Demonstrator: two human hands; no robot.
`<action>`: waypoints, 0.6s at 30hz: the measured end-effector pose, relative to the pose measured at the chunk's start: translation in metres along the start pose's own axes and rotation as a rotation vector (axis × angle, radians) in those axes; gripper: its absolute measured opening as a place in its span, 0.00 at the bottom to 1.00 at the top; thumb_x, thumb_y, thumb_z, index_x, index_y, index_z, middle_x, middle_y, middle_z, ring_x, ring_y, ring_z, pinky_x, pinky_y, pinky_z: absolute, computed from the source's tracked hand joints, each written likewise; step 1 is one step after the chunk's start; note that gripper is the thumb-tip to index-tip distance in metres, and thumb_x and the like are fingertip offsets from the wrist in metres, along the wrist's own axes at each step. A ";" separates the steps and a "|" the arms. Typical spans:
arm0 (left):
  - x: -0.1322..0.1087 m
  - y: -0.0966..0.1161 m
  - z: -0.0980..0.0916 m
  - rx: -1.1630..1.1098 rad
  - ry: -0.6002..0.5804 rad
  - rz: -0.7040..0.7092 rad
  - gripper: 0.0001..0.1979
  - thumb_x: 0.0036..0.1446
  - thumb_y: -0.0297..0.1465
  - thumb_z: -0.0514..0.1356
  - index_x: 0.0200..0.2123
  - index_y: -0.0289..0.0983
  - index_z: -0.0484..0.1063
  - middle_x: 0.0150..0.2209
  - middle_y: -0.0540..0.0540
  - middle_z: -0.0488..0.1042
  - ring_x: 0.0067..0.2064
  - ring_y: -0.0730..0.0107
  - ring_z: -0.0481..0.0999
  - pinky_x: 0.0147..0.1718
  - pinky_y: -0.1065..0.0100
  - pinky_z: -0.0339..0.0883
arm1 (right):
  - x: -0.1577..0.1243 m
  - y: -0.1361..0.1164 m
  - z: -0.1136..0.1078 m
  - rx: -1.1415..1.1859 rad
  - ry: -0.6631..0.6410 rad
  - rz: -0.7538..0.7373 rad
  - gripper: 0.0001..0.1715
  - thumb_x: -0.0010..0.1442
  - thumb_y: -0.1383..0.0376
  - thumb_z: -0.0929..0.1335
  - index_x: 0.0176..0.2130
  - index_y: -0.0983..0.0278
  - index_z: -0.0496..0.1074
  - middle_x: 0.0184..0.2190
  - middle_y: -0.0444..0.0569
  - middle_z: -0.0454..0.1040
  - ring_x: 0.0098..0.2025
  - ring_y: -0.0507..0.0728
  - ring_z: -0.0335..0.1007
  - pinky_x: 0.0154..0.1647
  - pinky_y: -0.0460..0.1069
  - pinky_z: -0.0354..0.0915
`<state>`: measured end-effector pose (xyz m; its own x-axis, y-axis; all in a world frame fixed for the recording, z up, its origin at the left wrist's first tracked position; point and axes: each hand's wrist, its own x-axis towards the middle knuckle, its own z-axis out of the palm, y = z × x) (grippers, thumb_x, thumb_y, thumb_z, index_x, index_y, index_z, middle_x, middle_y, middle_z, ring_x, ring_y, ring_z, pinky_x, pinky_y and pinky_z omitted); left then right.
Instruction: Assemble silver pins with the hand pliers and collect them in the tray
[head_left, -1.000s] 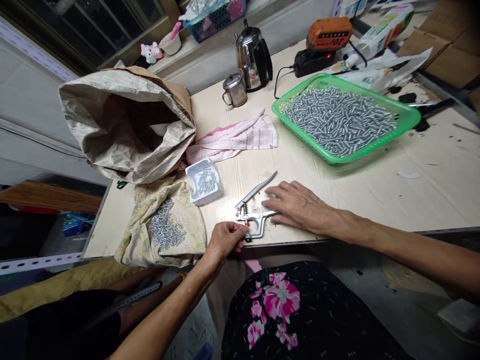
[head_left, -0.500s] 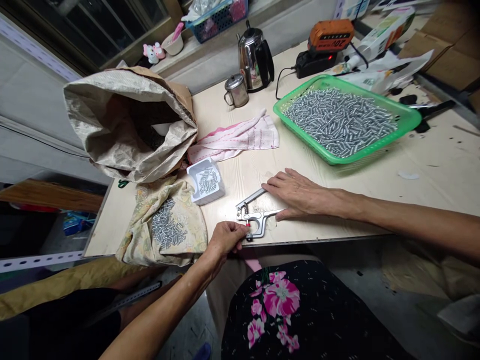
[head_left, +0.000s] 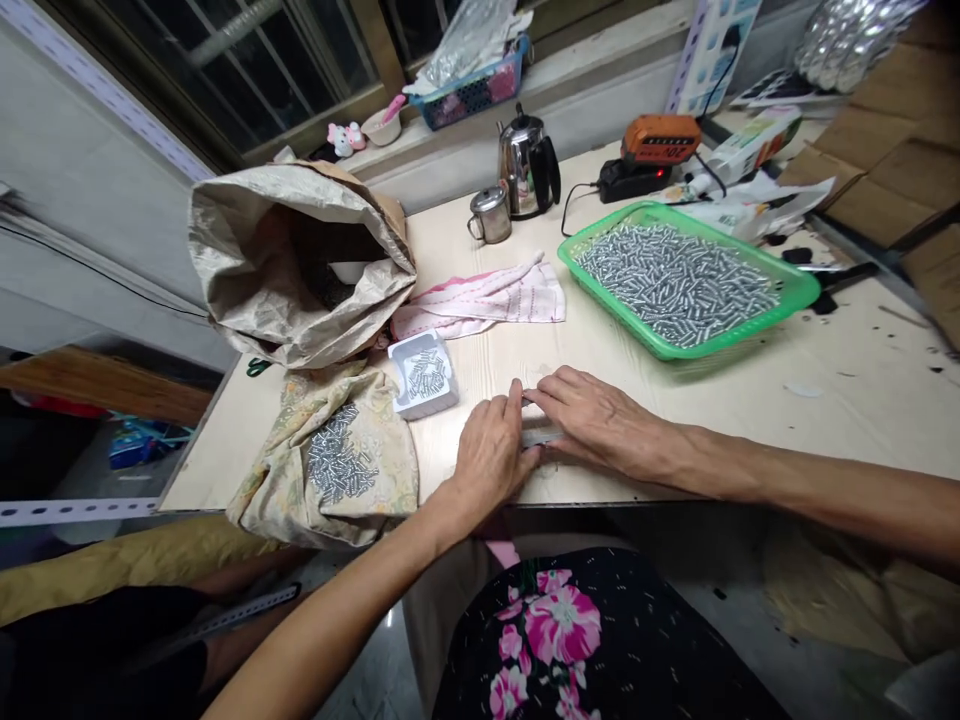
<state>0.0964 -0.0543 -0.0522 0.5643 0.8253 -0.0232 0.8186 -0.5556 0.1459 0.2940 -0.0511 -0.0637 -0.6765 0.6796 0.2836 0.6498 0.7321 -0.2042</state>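
Silver snap pliers [head_left: 541, 437] lie flat near the table's front edge, their head mostly hidden under my fingers. My left hand [head_left: 487, 445] is closed over the head end, thumb low and fingertips at the upper arm. From the other side my right hand [head_left: 600, 420] grips the two handles. Just beyond my left hand stands a small white plastic tray [head_left: 420, 408] with small metal pins [head_left: 427, 374] in it. More such pins [head_left: 341, 455] lie heaped on a floral cloth [head_left: 394, 455] to the left. Whether a pin sits in the pliers is hidden.
A green basket [head_left: 679, 350] full of metal pins stands at the right. Behind are a pink-striped towel [head_left: 495, 300], a metal cup [head_left: 491, 215], a kettle [head_left: 525, 165] and an orange battery [head_left: 660, 140] on a charger. An open paper sack [head_left: 247, 290] leans at the left.
My left hand has moved up from the lower jaw and now covers the pliers' head. My right hand stays on the handles, which look closer together. The view has shifted slightly.
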 end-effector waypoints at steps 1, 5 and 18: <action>0.007 -0.004 -0.009 0.023 -0.011 -0.012 0.35 0.57 0.35 0.65 0.63 0.32 0.55 0.50 0.35 0.72 0.51 0.50 0.72 0.50 0.52 0.68 | 0.007 -0.002 -0.006 -0.047 0.023 -0.007 0.23 0.65 0.64 0.65 0.56 0.73 0.63 0.48 0.62 0.69 0.49 0.65 0.61 0.49 0.57 0.61; 0.031 -0.027 -0.049 0.146 0.091 -0.050 0.30 0.56 0.33 0.66 0.59 0.34 0.60 0.49 0.38 0.73 0.51 0.53 0.72 0.49 0.58 0.68 | 0.053 -0.001 -0.027 -0.239 0.107 0.084 0.22 0.64 0.65 0.66 0.54 0.74 0.65 0.47 0.63 0.70 0.47 0.66 0.62 0.48 0.57 0.59; 0.067 -0.117 -0.075 0.216 0.096 -0.122 0.08 0.60 0.30 0.60 0.42 0.33 0.75 0.39 0.38 0.76 0.44 0.55 0.75 0.44 0.61 0.66 | 0.172 0.023 -0.009 -0.340 0.024 -0.017 0.12 0.63 0.75 0.62 0.38 0.71 0.75 0.35 0.59 0.75 0.39 0.61 0.66 0.36 0.53 0.53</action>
<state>0.0302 0.0740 0.0036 0.4560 0.8874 0.0678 0.8895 -0.4520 -0.0666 0.1953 0.0825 -0.0115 -0.6829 0.6631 0.3067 0.7194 0.6835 0.1240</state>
